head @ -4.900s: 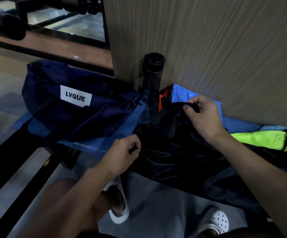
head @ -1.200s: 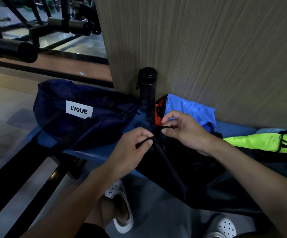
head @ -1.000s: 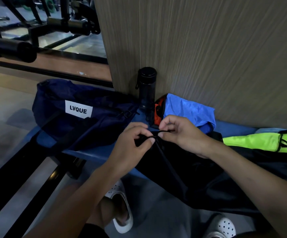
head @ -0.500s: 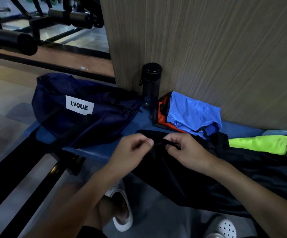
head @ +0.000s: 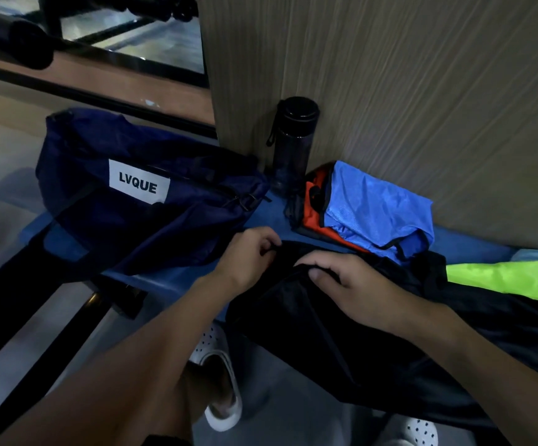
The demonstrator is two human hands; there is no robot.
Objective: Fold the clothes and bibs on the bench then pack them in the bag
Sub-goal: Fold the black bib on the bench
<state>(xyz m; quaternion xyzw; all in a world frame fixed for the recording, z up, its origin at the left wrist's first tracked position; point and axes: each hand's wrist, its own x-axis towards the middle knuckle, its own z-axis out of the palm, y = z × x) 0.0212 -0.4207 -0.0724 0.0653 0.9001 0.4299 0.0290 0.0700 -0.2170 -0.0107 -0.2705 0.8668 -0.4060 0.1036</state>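
A black garment (head: 351, 342) lies over the front edge of the blue bench (head: 171, 281) and hangs down toward the floor. My left hand (head: 248, 255) pinches its top edge at the left. My right hand (head: 344, 281) grips the same edge a little to the right, fingers curled over the fabric. A navy bag (head: 126, 201) with a white LVQUE label sits on the bench's left end. Behind the garment lies a folded blue bib (head: 377, 214) on an orange bib (head: 312, 210). A neon yellow-green bib (head: 505, 278) lies at the right.
A black bottle (head: 293, 146) stands against the wood-grain wall (head: 406, 91) behind the bench. Black gym frame bars (head: 19, 333) run under the bench at the left. My white perforated shoes (head: 219, 381) stand on the grey floor below.
Both hands have drawn the garment's top edge toward me, off the blue and orange bibs, and have come close together. The bibs now show in full.
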